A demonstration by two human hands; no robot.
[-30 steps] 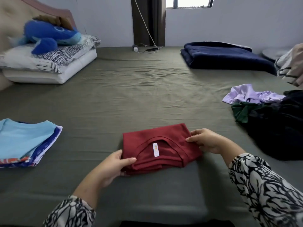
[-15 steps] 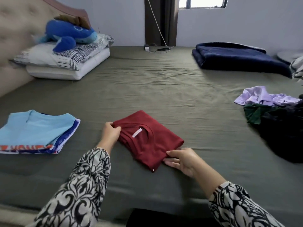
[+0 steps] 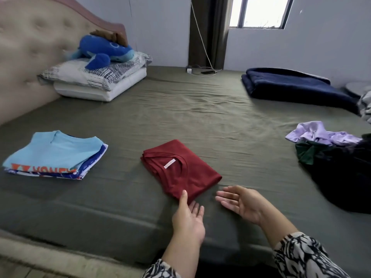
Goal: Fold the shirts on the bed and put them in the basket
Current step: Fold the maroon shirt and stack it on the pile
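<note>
1. Folded red shirt [image 3: 181, 169] lies flat on the olive bed sheet [image 3: 200, 117], near the front edge, about centre of view, turned at an angle; collar with white label faces up.
2. Left hand [image 3: 188, 217] palm up, fingers straight, thumb up; fingertips at the near corner of the red shirt, seem to touch or slip under it, can't tell which. Not gripping.
3. Right hand [image 3: 242, 202] palm up, fingers relaxed and spread, holding nothing; just right of the shirt's near corner, apart from it.
4. Both forearms in black-and-white patterned sleeves [image 3: 301, 257].
5. Stack of folded shirts [image 3: 56, 155] to the left on the sheet, well apart from the red one; light blue shirt on top, orange lettering on its near edge, blue/white ones under it.
6. Unfolded clothes pile [image 3: 331, 155] at the right: lilac garment [image 3: 319, 133] at the back, dark green and black pieces in front.
7. Folded navy blanket [image 3: 297, 87] far right, by the wall.
8. Two stacked pillows [image 3: 96, 81] far left by the tufted headboard [image 3: 26, 53]; blue plush whale [image 3: 104, 51] on top.
9. Charger and cable [image 3: 200, 71] at the far edge of the bed under the dark curtain; window [image 3: 261, 12] above right.
</note>
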